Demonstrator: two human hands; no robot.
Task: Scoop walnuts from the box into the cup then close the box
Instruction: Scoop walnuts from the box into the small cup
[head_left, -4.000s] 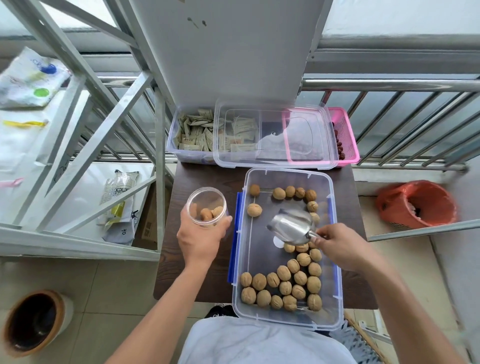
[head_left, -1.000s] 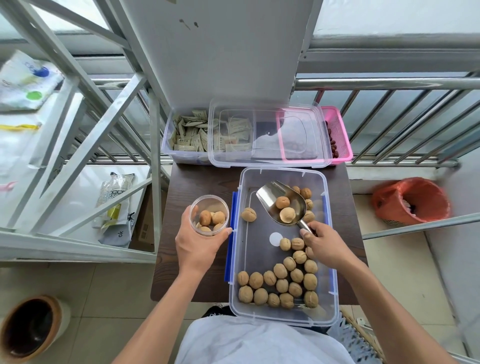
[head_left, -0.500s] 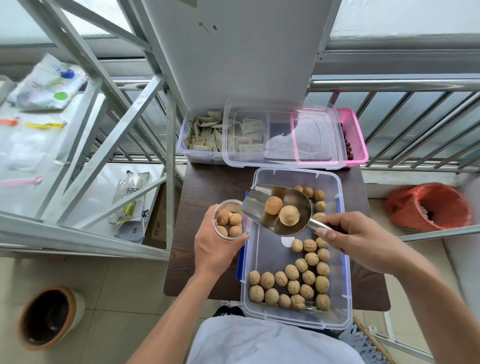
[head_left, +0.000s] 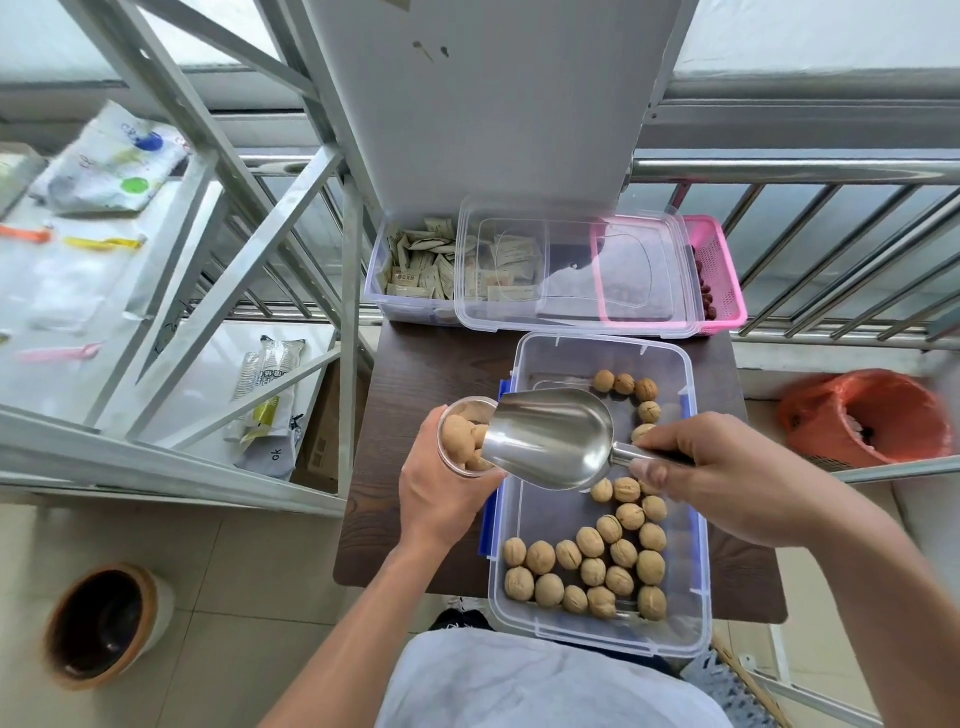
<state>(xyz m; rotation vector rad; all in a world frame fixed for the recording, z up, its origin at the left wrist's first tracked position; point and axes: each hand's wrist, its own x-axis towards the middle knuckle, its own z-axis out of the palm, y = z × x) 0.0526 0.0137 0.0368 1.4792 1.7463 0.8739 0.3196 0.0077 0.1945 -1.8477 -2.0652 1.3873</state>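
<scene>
Emptied scoop (head_left: 550, 439) lip now over cup (head_left: 467, 402) rim | box (head_left: 550, 358) edge just beside

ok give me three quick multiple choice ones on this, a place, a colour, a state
1. The shiny metal scoop has its mouth: A over the clear plastic cup in the left hand; B on the floor; C inside the pink basket.
2. The clips on the clear plastic walnut box are: A red; B blue; C green.
3. The walnut box is: A lidded; B upside down; C open.
Answers: 1 A, its lip overlaps the cup rim; 2 B, blue tabs line its left edge; 3 C, the walnuts lie uncovered.
</scene>
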